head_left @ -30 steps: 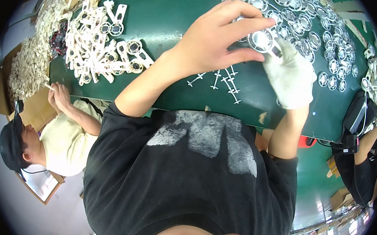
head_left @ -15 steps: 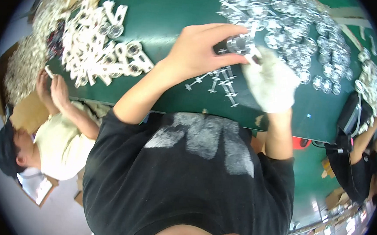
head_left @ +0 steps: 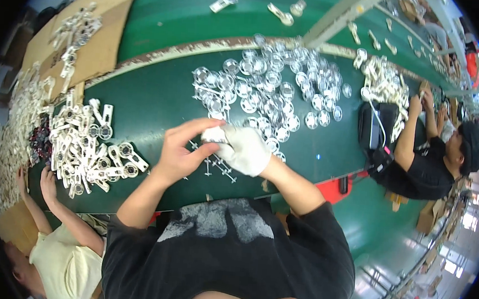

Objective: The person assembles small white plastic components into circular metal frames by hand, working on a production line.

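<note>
My bare left hand (head_left: 181, 150) is closed, thumb and fingers pinching a small white plastic part (head_left: 214, 135). My right hand (head_left: 246, 151), in a white glove, grips the same part from the other side, and the two hands meet over the table. Fingers and glove cover most of the part, so its shape is mostly hidden. Just under my hands lie several thin clear plastic rods with crossed ends (head_left: 224, 170). Beyond them spreads a heap of clear round plastic covers (head_left: 274, 91).
White handled parts with round heads (head_left: 92, 150) are piled at left, near a co-worker's hands (head_left: 43, 183). A cardboard sheet (head_left: 106, 29) lies far left. At right are a black case (head_left: 377, 128), more white parts (head_left: 386, 82) and another co-worker (head_left: 433, 157). A metal post (head_left: 343, 18) rises beyond the table.
The whole view has shifted, showing more beyond the table's far edge. My hands have drawn closer together around the part, and the clear round piece between my left fingers is now hidden.
</note>
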Action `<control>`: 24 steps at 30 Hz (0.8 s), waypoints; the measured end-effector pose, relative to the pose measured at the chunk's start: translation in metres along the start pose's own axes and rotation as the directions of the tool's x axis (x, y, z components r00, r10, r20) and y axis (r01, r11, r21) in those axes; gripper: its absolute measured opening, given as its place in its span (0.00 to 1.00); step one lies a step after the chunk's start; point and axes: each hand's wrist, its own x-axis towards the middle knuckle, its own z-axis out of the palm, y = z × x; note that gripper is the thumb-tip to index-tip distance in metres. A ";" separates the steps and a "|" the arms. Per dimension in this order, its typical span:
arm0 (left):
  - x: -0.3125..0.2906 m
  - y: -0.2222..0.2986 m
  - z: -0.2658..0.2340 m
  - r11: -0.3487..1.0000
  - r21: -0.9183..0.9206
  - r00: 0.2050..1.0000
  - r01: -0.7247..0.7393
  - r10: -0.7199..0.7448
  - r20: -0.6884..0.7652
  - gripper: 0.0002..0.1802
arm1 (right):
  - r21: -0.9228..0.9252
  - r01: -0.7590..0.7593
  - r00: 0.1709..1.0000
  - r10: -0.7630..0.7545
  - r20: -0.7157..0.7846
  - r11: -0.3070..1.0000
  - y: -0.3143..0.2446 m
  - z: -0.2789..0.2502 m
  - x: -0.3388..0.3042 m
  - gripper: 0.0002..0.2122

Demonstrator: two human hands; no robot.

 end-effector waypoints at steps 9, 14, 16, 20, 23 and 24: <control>0.039 -0.011 -0.026 0.973 0.036 0.942 0.229 -0.231 0.243 0.13 | -0.015 -0.358 0.921 0.356 0.157 0.934 -0.002 -0.011 0.008 0.18; 0.114 -0.071 -0.102 0.834 0.036 0.830 0.551 -0.542 -0.132 0.18 | -0.036 -0.425 0.905 0.425 -0.001 0.905 -0.015 -0.033 0.021 0.27; 0.124 -0.089 -0.121 0.864 -0.288 0.850 0.414 -0.480 -0.216 0.28 | -0.050 -0.320 0.947 0.318 -0.053 0.946 -0.010 -0.028 0.018 0.24; 0.108 -0.041 -0.122 0.924 0.065 0.904 0.378 -0.353 -0.242 0.21 | 0.121 -0.366 0.929 0.371 -0.018 0.923 0.001 -0.019 0.000 0.20; 0.025 -0.001 -0.121 0.612 0.708 0.936 0.352 -0.250 -0.248 0.14 | 0.231 -0.404 0.915 0.395 0.087 0.885 0.001 -0.018 -0.005 0.17; -0.008 0.017 -0.118 0.457 0.773 0.886 0.439 -0.362 -0.290 0.16 | 0.234 -0.398 0.917 0.380 0.122 0.887 0.004 -0.015 -0.004 0.17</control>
